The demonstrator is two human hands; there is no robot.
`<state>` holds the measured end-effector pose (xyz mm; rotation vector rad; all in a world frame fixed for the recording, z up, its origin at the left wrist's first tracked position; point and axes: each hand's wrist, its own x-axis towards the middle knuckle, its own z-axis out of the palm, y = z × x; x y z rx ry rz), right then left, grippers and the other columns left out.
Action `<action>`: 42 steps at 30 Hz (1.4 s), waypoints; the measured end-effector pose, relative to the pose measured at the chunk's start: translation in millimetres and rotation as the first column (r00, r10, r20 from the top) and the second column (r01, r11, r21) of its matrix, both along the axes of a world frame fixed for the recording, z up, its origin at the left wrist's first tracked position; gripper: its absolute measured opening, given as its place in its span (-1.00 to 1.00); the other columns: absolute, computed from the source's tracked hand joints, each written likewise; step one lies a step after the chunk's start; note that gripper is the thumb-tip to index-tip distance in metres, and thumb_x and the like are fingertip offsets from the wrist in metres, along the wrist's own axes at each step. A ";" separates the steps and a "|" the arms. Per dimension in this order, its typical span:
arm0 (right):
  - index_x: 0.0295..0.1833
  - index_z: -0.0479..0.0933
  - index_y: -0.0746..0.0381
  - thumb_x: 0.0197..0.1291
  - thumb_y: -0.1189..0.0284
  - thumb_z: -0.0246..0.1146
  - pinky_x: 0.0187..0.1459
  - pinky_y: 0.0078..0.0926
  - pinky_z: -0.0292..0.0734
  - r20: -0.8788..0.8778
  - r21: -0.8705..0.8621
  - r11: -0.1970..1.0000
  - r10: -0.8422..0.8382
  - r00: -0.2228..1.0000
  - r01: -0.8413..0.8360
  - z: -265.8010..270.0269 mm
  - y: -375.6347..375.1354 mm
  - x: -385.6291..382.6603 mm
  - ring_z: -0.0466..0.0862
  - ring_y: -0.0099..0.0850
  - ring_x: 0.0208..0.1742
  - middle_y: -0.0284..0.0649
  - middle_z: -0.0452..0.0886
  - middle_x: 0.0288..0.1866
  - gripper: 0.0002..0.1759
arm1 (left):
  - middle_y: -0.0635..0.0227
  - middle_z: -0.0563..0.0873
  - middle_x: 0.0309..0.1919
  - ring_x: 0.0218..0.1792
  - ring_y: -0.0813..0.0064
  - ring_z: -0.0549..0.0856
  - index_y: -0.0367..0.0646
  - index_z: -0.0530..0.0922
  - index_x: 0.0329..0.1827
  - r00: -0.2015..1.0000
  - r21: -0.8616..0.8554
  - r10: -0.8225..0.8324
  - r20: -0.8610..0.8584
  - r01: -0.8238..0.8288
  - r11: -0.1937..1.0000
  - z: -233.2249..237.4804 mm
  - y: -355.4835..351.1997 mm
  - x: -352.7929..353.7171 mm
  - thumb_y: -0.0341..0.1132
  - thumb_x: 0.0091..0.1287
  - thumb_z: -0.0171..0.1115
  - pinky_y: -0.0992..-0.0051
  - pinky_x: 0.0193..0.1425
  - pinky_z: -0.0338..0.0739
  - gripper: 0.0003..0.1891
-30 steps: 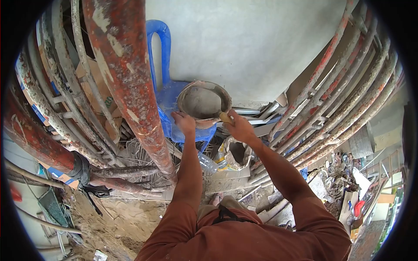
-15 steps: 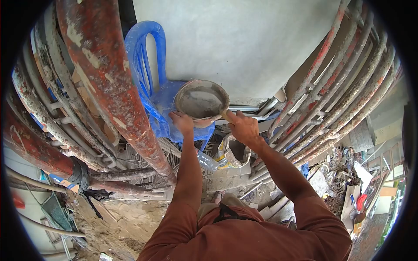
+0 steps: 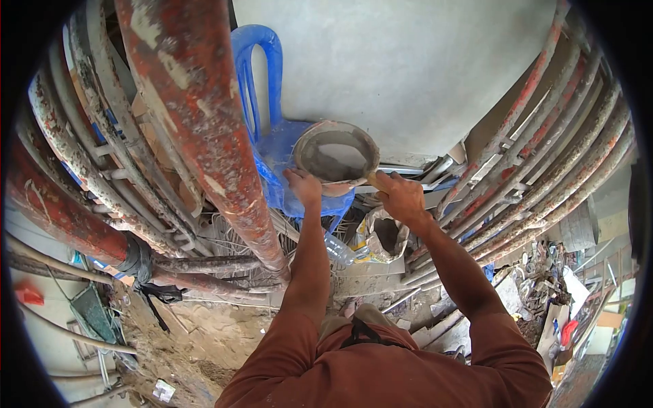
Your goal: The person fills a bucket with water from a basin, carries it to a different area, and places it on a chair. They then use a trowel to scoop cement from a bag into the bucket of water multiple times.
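Note:
A round bucket (image 3: 314, 175) caked with grey cement rests on the seat of a blue plastic chair (image 3: 274, 75). Wet grey mix (image 3: 338, 155) with a shiny surface lies inside it. My left hand (image 3: 305, 188) is closed on the near left rim. At the bucket's right side, my right hand (image 3: 401, 197) wraps round a short, yellowish wooden handle (image 3: 373, 179). The handle's far end meets the rim; which tool it belongs to cannot be made out.
A thick red rusty pipe (image 3: 197, 115) crosses close on the left. More stained scaffold pipes (image 3: 544, 177) curve along the right. Below the chair stand an open sack (image 3: 386, 238) and a clear plastic bottle (image 3: 339, 249). A grey plastered wall (image 3: 401, 68) rises behind, and rubble (image 3: 541, 285) lies at right.
The view has shifted, so chair, bucket and hands appear farther right. Both hands keep their places at the bucket. A bright reflection now shows on the mix.

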<state>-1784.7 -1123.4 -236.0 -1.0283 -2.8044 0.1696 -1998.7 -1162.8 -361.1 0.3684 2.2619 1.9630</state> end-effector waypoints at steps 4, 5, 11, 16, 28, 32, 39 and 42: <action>0.10 0.41 0.02 0.10 0.34 0.28 -0.28 0.00 0.56 -0.122 -0.033 0.972 -0.234 0.964 0.232 -5.1 -10.4 12.6 0.67 0.02 -0.27 -0.10 0.61 -0.19 -0.58 | -0.45 0.48 -0.01 0.04 -0.38 0.44 -0.53 0.31 0.05 1.000 0.027 -0.002 0.021 0.001 1.000 -14.0 6.5 -2.0 -0.34 0.45 -0.20 -0.01 0.07 0.27 -0.66; 0.10 0.40 0.04 0.09 0.33 0.30 -0.25 0.00 0.55 -0.162 -0.065 0.963 -0.268 0.950 0.260 -4.6 -11.6 17.8 0.67 0.02 -0.23 -0.11 0.62 -0.15 -0.57 | -0.45 0.48 -0.01 0.04 -0.38 0.44 -0.53 0.31 0.05 1.000 0.024 -0.022 0.021 0.022 0.999 -17.5 8.8 -2.9 -0.34 0.45 -0.20 -0.01 0.07 0.27 -0.66; 0.14 0.38 0.06 0.12 0.27 0.32 -0.16 -0.03 0.52 -0.303 -0.145 0.919 -0.394 0.868 0.367 -6.7 -8.8 43.3 0.66 0.03 -0.15 -0.08 0.67 -0.16 -0.52 | -0.43 0.44 0.05 0.07 -0.29 0.44 -0.56 0.30 0.09 0.987 0.051 0.043 -0.153 -0.036 0.998 -31.7 12.6 -6.9 -0.32 0.46 -0.20 0.06 0.12 0.27 -0.62; 0.12 0.39 0.12 0.16 0.31 0.32 -0.23 -0.18 0.51 -0.388 -0.328 0.818 -0.573 0.722 0.472 -28.7 -17.0 80.1 0.69 -0.07 -0.26 -0.05 0.66 -0.29 -0.56 | -0.30 0.49 -0.03 -0.06 -0.14 0.49 -0.56 0.31 0.03 0.999 0.089 -0.024 -0.047 0.028 0.996 -34.9 7.7 -10.1 -0.28 0.49 -0.22 0.10 0.08 0.29 -0.62; 0.11 0.36 0.21 0.15 0.29 0.24 -0.08 0.05 0.45 0.118 -0.673 0.388 -0.784 0.610 0.629 -144.9 -99.1 163.2 0.62 0.16 -0.10 0.14 0.64 -0.26 -0.56 | -0.15 0.53 -0.15 -0.18 0.11 0.54 -0.52 0.34 -0.09 0.987 0.127 -0.084 0.137 0.067 0.990 -39.2 2.4 -22.7 -0.25 0.47 -0.22 0.23 -0.01 0.39 -0.63; 0.04 0.37 0.20 0.17 0.34 0.20 -0.11 0.02 0.51 0.261 -0.486 0.600 -0.595 0.760 0.636 -181.2 -68.9 158.8 0.66 0.11 -0.17 0.13 0.65 -0.27 -0.65 | -0.07 0.53 -0.15 -0.18 0.20 0.53 -0.50 0.34 -0.12 0.970 0.209 -0.116 0.213 0.070 0.975 -28.5 -1.1 -14.9 -0.26 0.46 -0.20 0.26 -0.03 0.40 -0.65; 0.06 0.45 0.16 0.23 0.44 0.07 -0.22 -0.10 0.62 0.429 -0.260 0.777 -0.439 0.789 0.573 -313.1 -2.8 129.9 0.72 -0.02 -0.18 0.07 0.67 -0.21 -0.72 | -0.02 0.54 -0.12 -0.16 0.21 0.54 -0.48 0.35 -0.05 0.990 0.110 -0.100 0.102 0.088 0.990 -50.5 -8.8 -32.6 -0.25 0.45 -0.20 0.27 -0.03 0.41 -0.64; 0.04 0.46 0.19 0.21 0.43 0.08 -0.21 -0.10 0.63 0.493 -0.322 0.787 -0.335 0.803 0.526 -367.6 9.8 132.5 0.72 -0.02 -0.16 0.05 0.67 -0.18 -0.72 | -0.02 0.55 -0.13 -0.12 0.21 0.55 -0.45 0.36 -0.02 0.984 0.119 -0.061 0.170 0.041 0.992 -23.8 -5.5 -16.2 -0.27 0.44 -0.19 0.28 0.03 0.41 -0.66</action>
